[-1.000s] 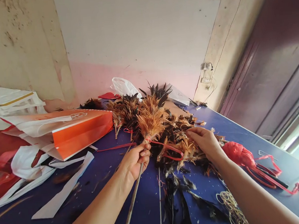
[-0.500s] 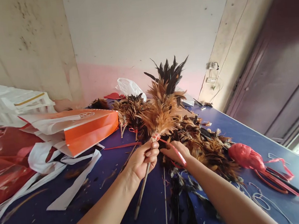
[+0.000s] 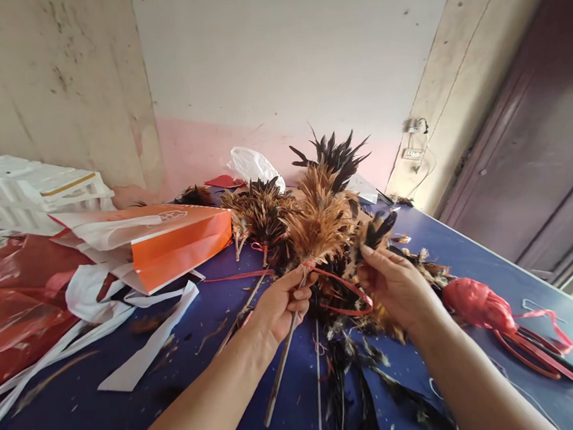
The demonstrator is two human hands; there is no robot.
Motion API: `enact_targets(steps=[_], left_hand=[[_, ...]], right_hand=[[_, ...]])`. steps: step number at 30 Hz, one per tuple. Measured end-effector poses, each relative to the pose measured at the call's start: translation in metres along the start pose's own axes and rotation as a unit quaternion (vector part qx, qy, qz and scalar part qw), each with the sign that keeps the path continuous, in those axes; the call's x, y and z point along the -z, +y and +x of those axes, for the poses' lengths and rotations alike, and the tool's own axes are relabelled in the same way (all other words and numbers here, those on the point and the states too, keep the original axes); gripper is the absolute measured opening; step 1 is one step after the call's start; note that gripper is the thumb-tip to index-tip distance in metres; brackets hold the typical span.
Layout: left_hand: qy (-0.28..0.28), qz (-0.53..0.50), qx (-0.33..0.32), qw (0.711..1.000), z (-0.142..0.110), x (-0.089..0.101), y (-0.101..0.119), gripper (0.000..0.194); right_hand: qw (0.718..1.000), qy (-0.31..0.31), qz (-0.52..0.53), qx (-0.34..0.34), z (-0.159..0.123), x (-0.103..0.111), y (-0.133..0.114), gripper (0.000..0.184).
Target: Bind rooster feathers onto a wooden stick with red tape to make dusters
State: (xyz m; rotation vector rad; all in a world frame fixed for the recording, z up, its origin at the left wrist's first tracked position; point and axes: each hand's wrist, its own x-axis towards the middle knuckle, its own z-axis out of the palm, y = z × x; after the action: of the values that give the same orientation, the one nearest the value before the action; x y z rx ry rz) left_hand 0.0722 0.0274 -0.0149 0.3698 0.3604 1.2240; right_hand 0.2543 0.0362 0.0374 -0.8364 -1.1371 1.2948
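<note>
The stick (image 3: pixel 283 372) is gripped near its top by the left hand (image 3: pixel 284 305), and brown and black feathers (image 3: pixel 320 229) are already bound there with red ribbon (image 3: pixel 370 301). A dark tuft (image 3: pixel 380 228) is pinched in the right hand (image 3: pixel 395 282), apart from the bundle and not yet bound on; the binding is judged unfinished, as the ribbon hangs in a slack loop between the hands. To the left, room is limited by an orange bag (image 3: pixel 184 247); on the right, bare table (image 3: pixel 465 249) is left between loose feathers (image 3: pixel 424 268) and the edge.
</note>
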Motion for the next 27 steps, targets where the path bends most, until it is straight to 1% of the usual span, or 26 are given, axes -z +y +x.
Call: enact_targets(steps=[3, 5, 8, 12, 15, 19, 24, 27], left_hand=[[0.001, 0.005, 0.015, 1.0, -0.001, -0.002, -0.003, 0.014], [-0.003, 0.01, 0.024, 1.0, -0.002, -0.003, -0.005, 0.014], [-0.016, 0.028, 0.027, 0.999, -0.003, -0.004, -0.007, 0.012], [-0.034, 0.064, 0.02, 0.997, -0.004, -0.005, -0.008, 0.012], [-0.039, 0.077, 0.01, 0.996, -0.004, -0.006, -0.009, 0.012], [-0.054, 0.097, 0.005, 0.994, -0.003, -0.004, -0.011, 0.012], [-0.054, 0.108, -0.011, 0.993, 0.0, 0.0, -0.014, 0.015], [-0.048, 0.107, -0.019, 0.993, 0.001, 0.001, -0.014, 0.015]], right_hand=[[0.998, -0.061, -0.005, -0.023, -0.013, -0.02, 0.011, 0.022], [0.997, -0.073, 0.006, -0.022, -0.015, -0.03, 0.021, 0.022], [0.998, -0.056, 0.016, -0.025, -0.01, -0.033, 0.033, 0.025], [0.999, -0.033, -0.005, -0.024, -0.002, -0.028, 0.043, 0.028], [0.999, -0.021, -0.025, -0.037, -0.001, -0.025, 0.046, 0.032], [0.998, 0.001, -0.036, -0.044, -0.004, -0.028, 0.045, 0.033], [0.997, 0.026, -0.075, -0.016, -0.01, -0.032, 0.041, 0.034], [0.993, 0.036, -0.103, 0.035, -0.011, -0.031, 0.042, 0.034]])
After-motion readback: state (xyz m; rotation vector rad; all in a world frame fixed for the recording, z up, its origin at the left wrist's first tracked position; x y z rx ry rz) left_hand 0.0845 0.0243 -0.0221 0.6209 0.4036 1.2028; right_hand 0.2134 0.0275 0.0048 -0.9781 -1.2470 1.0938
